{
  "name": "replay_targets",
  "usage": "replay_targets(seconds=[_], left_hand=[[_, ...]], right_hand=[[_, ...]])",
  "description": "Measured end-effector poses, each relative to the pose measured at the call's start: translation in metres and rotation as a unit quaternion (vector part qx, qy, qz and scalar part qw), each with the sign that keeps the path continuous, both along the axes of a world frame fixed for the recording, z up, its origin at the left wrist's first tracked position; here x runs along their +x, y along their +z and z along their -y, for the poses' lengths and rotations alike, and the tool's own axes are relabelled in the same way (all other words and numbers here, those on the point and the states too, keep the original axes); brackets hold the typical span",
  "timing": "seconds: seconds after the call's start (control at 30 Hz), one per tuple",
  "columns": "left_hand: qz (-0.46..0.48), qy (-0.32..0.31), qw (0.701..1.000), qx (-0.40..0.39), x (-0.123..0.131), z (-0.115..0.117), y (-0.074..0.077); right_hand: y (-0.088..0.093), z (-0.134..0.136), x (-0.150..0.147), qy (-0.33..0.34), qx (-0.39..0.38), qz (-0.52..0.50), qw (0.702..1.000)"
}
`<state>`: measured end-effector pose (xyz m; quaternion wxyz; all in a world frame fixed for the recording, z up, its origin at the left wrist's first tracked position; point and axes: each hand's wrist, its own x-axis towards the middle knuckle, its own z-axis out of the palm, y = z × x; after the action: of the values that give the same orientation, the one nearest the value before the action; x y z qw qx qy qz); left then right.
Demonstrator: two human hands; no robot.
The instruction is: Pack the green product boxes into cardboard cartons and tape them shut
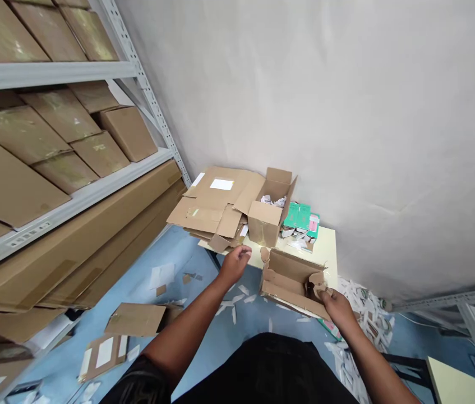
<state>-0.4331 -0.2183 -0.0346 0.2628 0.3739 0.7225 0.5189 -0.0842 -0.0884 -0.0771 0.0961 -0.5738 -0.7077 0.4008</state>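
An empty-looking cardboard box with torn edges lies at the front edge of the pale table. My right hand grips its torn right end, fingers closed on the cardboard. Left of that box, my left hand is raised near the table edge with its fingers curled; whether it holds anything is too small to tell. Behind stands an open carton with crumpled white paper inside. Green small boxes sit to its right. Flattened cardboard is stacked on the table's left side.
Metal shelving loaded with cartons rises on the left. Cardboard pieces and paper scraps lie on the blue floor. A heap of white scraps lies right of the table. Another pale tabletop shows at the bottom right.
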Motion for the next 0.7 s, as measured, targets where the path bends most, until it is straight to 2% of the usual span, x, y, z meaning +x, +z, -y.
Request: replay_targets(seconds=[0.1, 0.23, 0.33, 0.43, 0.57, 0.63, 0.7], left_hand=[[-0.024, 0.007, 0.999, 0.03, -0.031, -0.025, 0.026], [-0.111, -0.008, 0.994, 0.019, -0.057, -0.061, 0.055], [-0.184, -0.047, 0.982, -0.006, -0.071, -0.092, 0.073], [-0.247, -0.102, 0.963, -0.03, -0.085, -0.134, 0.086], [-0.301, -0.187, 0.931, -0.091, -0.106, -0.211, 0.089], [-0.32, -0.238, 0.904, -0.152, -0.115, -0.254, 0.08], [-0.319, -0.279, 0.876, -0.231, -0.122, -0.297, 0.065]], right_hand=[[0.002, -0.019, -0.027, 0.027, -0.014, 0.004, 1.0], [0.001, -0.054, -0.059, 0.061, -0.026, -0.013, 0.998], [-0.002, -0.082, -0.081, 0.093, -0.029, -0.026, 0.995], [-0.003, -0.103, -0.099, 0.116, -0.044, -0.029, 0.992], [0.002, -0.114, -0.116, 0.123, -0.06, -0.044, 0.99], [0.004, -0.112, -0.122, 0.117, -0.06, -0.048, 0.99], [0.005, -0.107, -0.129, 0.107, -0.063, -0.058, 0.991]])
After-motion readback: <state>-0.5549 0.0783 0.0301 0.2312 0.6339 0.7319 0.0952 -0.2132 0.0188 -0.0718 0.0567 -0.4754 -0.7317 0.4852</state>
